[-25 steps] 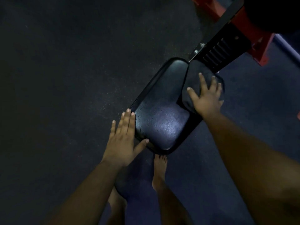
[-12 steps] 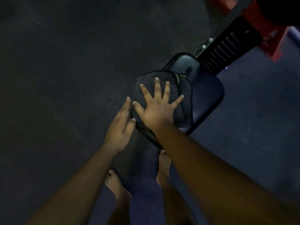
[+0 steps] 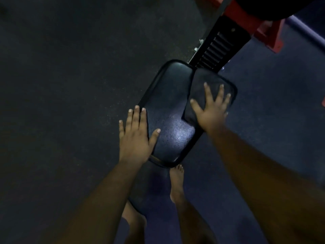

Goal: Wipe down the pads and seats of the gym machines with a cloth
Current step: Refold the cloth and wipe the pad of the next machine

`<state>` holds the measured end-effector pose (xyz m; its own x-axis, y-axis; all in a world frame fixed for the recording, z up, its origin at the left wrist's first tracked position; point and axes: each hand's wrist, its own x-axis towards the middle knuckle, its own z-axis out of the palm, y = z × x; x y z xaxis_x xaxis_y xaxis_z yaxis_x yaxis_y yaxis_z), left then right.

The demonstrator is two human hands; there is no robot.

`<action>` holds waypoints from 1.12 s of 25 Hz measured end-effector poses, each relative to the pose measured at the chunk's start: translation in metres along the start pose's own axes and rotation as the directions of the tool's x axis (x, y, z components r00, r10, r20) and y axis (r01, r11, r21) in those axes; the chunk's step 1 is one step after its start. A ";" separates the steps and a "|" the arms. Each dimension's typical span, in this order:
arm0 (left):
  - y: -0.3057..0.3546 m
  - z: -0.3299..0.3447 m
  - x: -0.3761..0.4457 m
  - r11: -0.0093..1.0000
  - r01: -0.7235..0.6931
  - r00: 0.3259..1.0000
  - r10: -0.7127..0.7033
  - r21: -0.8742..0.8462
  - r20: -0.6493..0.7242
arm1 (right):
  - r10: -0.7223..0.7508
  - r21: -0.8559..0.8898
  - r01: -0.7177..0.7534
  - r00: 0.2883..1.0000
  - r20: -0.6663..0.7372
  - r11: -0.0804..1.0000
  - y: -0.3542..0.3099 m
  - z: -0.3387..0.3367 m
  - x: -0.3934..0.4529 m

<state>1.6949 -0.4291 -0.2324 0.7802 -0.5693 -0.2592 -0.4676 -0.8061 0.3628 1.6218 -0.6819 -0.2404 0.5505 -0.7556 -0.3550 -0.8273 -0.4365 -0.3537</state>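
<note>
My right hand (image 3: 212,111) lies flat, fingers spread and straight, pressing a dark cloth (image 3: 207,92) onto the far right part of the black seat pad (image 3: 168,110); this grip pinches nothing, it only pushes the cloth down under palm and fingers. The cloth spreads out past my fingertips toward the far edge of the pad and hangs a little past the edge beside my wrist. To the left of that grip, my left hand (image 3: 135,134) rests open at the pad's near left edge, its fingers straight along the side and its thumb laid across the surface. Between the two hands the bare pad shines where light hits it. Beyond the cloth, a black ribbed bracket (image 3: 218,50) joins the pad to a red machine frame (image 3: 246,20). Below the pad, near my wrists, my bare feet (image 3: 176,180) stand on the dark speckled floor (image 3: 70,85).
</note>
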 end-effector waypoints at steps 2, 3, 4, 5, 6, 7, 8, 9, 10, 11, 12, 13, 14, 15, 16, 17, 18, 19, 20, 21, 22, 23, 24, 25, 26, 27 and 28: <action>0.002 0.004 0.000 0.998 0.008 0.999 -0.006 0.056 -0.036 | 0.075 -0.023 -0.074 0.997 0.032 0.997 -0.016 -0.011 0.033; 0.002 0.004 -0.001 0.998 0.006 1.000 -0.005 0.063 -0.022 | 0.086 -0.024 -0.086 0.996 0.017 0.996 -0.017 -0.010 0.031; 0.002 0.001 -0.002 0.998 0.005 1.000 -0.005 0.067 0.001 | 0.074 -0.009 -0.074 0.997 -0.022 0.997 -0.015 -0.006 0.018; 0.003 -0.002 -0.001 0.997 0.006 0.999 -0.009 0.076 0.031 | 0.044 0.012 -0.043 0.996 -0.077 0.999 -0.013 0.001 -0.003; 0.004 -0.008 -0.001 0.997 0.012 0.997 -0.018 0.082 0.076 | 0.024 0.028 -0.021 0.994 -0.111 0.999 -0.011 0.009 -0.033; 0.006 -0.016 0.000 0.997 0.018 0.991 -0.027 0.073 0.133 | 0.014 0.043 -0.010 0.995 -0.101 0.999 -0.011 0.013 -0.066; 0.008 -0.025 0.001 0.998 0.021 0.980 -0.031 0.052 0.198 | 0.005 0.041 -0.003 0.999 -0.049 0.999 -0.011 0.014 -0.098; 0.011 -0.039 0.001 0.999 0.028 0.962 -0.036 0.031 0.269 | -0.013 0.029 0.012 1.000 0.022 1.000 -0.011 0.011 -0.127; 0.013 -0.053 -0.002 0.999 0.038 0.938 -0.042 0.018 0.344 | -0.039 0.020 0.038 0.994 0.103 0.999 -0.008 0.007 -0.150; 0.015 -0.069 -0.007 0.999 0.032 0.911 -0.040 0.025 0.411 | -0.063 0.032 0.058 0.981 0.182 0.998 -0.005 0.003 -0.168; 0.017 -0.087 -0.017 0.999 0.004 0.887 -0.026 0.049 0.461 | -0.075 0.067 0.060 0.965 0.253 0.996 -0.004 -0.006 -0.182; 0.020 -0.103 -0.030 0.997 -0.031 0.869 -0.011 0.077 0.494 | -0.077 0.108 0.047 0.951 0.299 0.993 -0.003 -0.017 -0.193; 0.022 -0.122 -0.047 0.993 -0.063 0.861 0.006 0.095 0.508 | -0.068 0.139 0.026 0.949 0.309 0.990 -0.006 -0.033 -0.206; 0.024 -0.143 -0.064 0.992 -0.083 0.858 0.021 0.099 0.514 | -0.057 0.163 0.010 0.956 0.289 0.987 -0.013 -0.050 -0.218; 0.025 -0.163 -0.080 0.991 -0.097 0.854 0.035 0.093 0.519 | -0.047 0.176 -0.001 0.963 0.264 0.984 -0.024 -0.067 -0.230; 0.026 -0.183 -0.098 0.990 -0.111 0.855 0.049 0.089 0.517 | -0.042 0.183 -0.003 0.969 0.242 0.983 -0.036 -0.084 -0.245; 0.026 -0.202 -0.114 0.987 -0.131 0.861 0.066 0.095 0.505 | -0.037 0.177 -0.003 0.974 0.224 0.984 -0.050 -0.101 -0.260; 0.027 -0.225 -0.128 0.981 -0.158 0.864 0.085 0.108 0.496 | -0.032 0.165 -0.002 0.979 0.202 0.986 -0.064 -0.119 -0.278; 0.027 -0.245 -0.138 0.976 -0.185 0.865 0.105 0.117 0.491 | -0.025 0.159 -0.003 0.984 0.175 0.987 -0.076 -0.136 -0.291; 0.028 -0.262 -0.145 0.969 -0.212 0.862 0.126 0.124 0.491 | -0.018 0.160 -0.005 0.990 0.143 0.987 -0.086 -0.150 -0.301; 0.028 -0.279 -0.152 0.961 -0.240 0.860 0.145 0.137 0.489 | -0.009 0.159 -0.010 0.992 0.123 0.987 -0.094 -0.163 -0.311; 0.028 -0.293 -0.155 0.953 -0.264 0.863 0.166 0.146 0.478 | -0.008 0.156 -0.009 0.994 0.108 0.988 -0.102 -0.173 -0.318; 0.028 -0.307 -0.157 0.944 -0.292 0.863 0.190 0.155 0.469 | -0.003 0.148 -0.010 0.996 0.090 0.989 -0.110 -0.183 -0.326; 0.029 -0.319 -0.156 0.935 -0.315 0.860 0.209 0.162 0.466 | 0.008 0.148 -0.018 0.997 0.072 0.989 -0.117 -0.192 -0.329; 0.031 -0.329 -0.151 0.926 -0.339 0.856 0.228 0.169 0.465 | 0.019 0.156 -0.027 0.998 0.056 0.987 -0.124 -0.198 -0.328; 0.033 -0.339 -0.145 0.913 -0.365 0.851 0.248 0.181 0.463 | 0.023 0.169 -0.031 0.999 0.046 0.985 -0.131 -0.203 -0.325; 0.035 -0.347 -0.137 0.902 -0.387 0.848 0.266 0.193 0.459 | 0.024 0.184 -0.031 0.999 0.044 0.982 -0.138 -0.207 -0.321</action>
<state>1.7157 -0.3237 0.1264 0.3463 -0.7710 -0.5344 -0.8039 -0.5375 0.2545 1.5360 -0.4800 0.1012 0.5352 -0.7436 -0.4008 -0.8093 -0.3153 -0.4957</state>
